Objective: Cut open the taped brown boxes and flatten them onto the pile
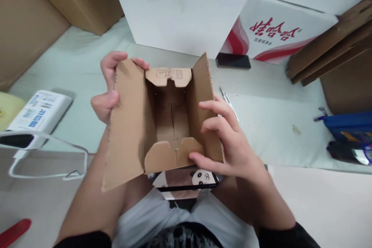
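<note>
A small brown cardboard box (124,124) faces me with its top flaps spread apart, and its hollow inside shows nothing but a seam in the bottom. My left hand (109,85) grips the upper part of the left flap. At the right flap, my right hand (226,135) curls its fingers over the edge, with the thumb on the near notched flap. Behind the right flap lies a thin metallic pen-like tool (229,102), partly hidden. A picture with a panda face (202,177) shows below the box, over my lap.
Large white cartons (186,7) and a dark phone (233,61) stand or lie at the back. Left are brown cartons (87,0), a white power bank-like device (40,112) and a white cable (84,151). Folded cardboard (334,42) and a blue pouch (348,124) sit right.
</note>
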Tool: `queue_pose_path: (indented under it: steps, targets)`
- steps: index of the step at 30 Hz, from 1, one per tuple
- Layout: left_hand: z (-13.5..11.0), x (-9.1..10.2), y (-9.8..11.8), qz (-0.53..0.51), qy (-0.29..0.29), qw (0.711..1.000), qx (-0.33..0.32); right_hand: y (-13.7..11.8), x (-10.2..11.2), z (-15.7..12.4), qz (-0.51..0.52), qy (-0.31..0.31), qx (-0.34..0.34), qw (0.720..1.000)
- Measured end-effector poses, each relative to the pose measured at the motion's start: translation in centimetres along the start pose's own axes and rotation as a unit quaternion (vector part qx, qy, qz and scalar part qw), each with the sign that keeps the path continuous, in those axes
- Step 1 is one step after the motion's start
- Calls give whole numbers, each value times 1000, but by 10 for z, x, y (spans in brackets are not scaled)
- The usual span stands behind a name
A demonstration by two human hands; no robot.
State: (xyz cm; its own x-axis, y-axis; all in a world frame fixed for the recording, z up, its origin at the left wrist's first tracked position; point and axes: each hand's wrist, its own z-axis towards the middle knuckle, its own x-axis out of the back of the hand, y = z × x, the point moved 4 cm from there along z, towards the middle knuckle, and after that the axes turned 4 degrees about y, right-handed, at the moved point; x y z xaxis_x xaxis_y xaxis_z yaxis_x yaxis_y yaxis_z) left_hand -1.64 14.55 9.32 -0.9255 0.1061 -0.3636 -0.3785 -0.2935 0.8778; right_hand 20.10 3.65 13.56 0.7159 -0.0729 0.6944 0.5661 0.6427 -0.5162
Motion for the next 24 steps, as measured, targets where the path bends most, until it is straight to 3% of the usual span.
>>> queue_pose_path:
  steps: [2, 4, 6, 9, 12, 17, 24]
  targets:
    - [-3, -1, -10, 15, -38, 998, -53, 1, -8, -2, 19, 22, -21, 999]
    - [-8, -1, -19, 3, -32, 992, -118, 4, -16, -4, 58, 55, -27, 996]
    - [-11, -1, -28, 31, -52, 988, -140, 8, -24, -6, 92, 47, -21, 994]
    - [-11, 5, -31, 200, -132, 960, -147, 17, -33, -6, 110, -20, -4, 994]
    - [-7, 15, -23, 328, -180, 914, -154, 24, -34, -3, 145, -26, 18, 989]
    - [-4, 18, -13, 356, -200, 884, -225, 32, -39, -5, 158, 6, 32, 987]
    - [-6, 34, -10, 353, -144, 895, -231, 43, -49, -16, 218, 62, 25, 974]
